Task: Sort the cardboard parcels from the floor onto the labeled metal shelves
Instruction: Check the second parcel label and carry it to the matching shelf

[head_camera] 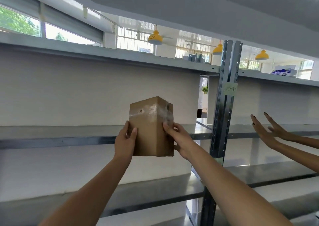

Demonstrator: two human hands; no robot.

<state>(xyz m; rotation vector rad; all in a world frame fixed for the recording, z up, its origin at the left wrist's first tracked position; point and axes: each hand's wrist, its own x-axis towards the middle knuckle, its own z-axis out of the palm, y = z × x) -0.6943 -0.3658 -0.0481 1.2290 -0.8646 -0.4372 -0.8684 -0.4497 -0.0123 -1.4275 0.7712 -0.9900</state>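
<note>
- Left hand (125, 139) and right hand (179, 137) clasp a taped cardboard box (151, 125) from either side.
- Metal shelf (51, 140) sits just behind them.

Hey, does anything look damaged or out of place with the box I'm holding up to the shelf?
Yes. The cardboard box, held between the left hand and right hand, has a small dent or puncture on its upper left face, and wrinkled clear tape around its top corner. A second person's hands reach in from the right.

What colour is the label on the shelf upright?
Pale green label with handwritten characters, clearest in the head view.
</note>
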